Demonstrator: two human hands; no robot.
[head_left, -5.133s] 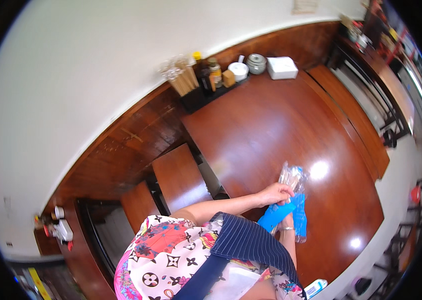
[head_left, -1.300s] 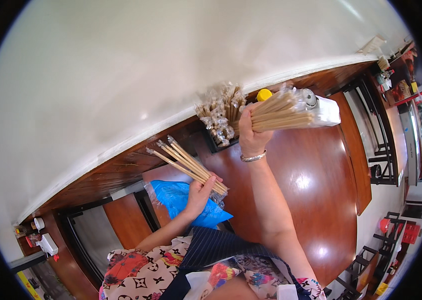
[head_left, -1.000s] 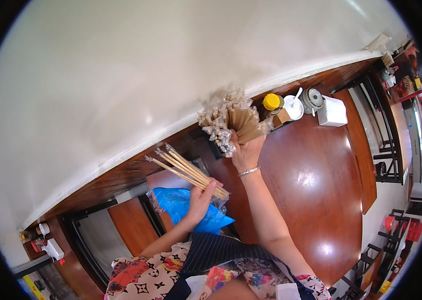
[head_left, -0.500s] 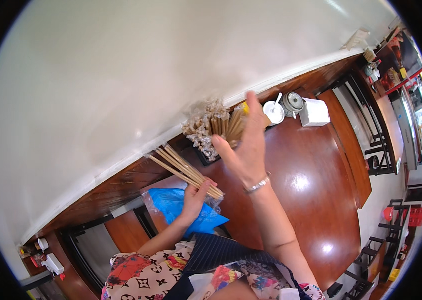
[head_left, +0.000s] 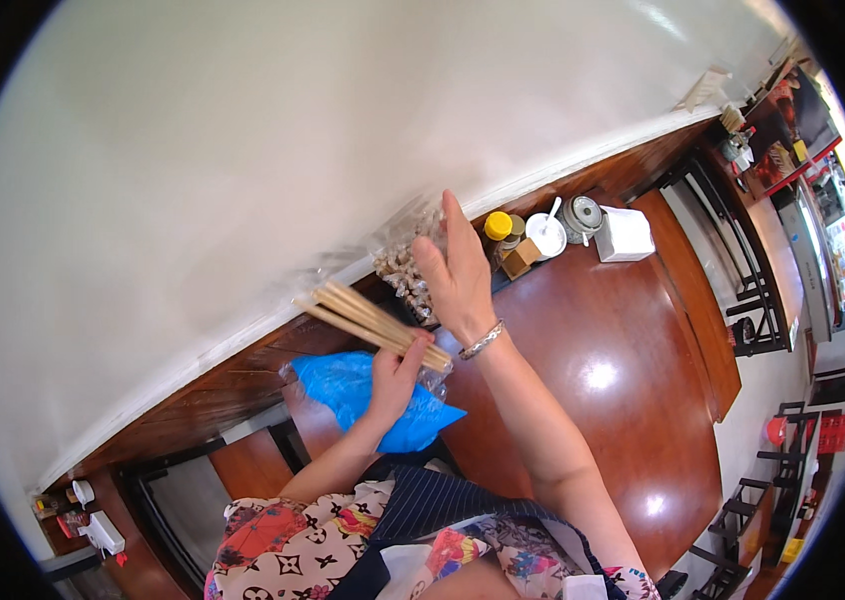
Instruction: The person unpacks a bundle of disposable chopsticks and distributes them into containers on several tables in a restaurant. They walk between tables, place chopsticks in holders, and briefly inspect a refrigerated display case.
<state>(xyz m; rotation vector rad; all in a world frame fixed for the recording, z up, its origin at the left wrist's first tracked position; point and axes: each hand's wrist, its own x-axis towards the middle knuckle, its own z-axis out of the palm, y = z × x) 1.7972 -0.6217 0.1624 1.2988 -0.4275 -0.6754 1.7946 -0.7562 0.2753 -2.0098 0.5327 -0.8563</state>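
Several wooden chopsticks [head_left: 368, 322] in clear wrappers lie in my left hand [head_left: 398, 380], which is closed round their near ends. They point up and left toward the wall. My right hand [head_left: 465, 285] is raised beside them, fingers stretched out and thumb apart, holding nothing. Just behind it, a thick bunch of wrapped chopsticks [head_left: 405, 275] stands against the wall, partly hidden by that hand. Beneath my left hand lies a crumpled blue plastic bag [head_left: 338, 390].
Along the wall to the right stand a yellow-lidded jar [head_left: 498, 226], a small wooden box [head_left: 520, 259], a white bowl [head_left: 547, 238] with a spoon, a grey lidded pot [head_left: 583, 216] and a white napkin box [head_left: 627, 236]. They share a shiny brown table [head_left: 593, 330].
My right hand has moved left, across the standing bunch, uncovering the yellow-lidded jar and wooden box. My left hand has risen slightly, still holding the chopsticks.
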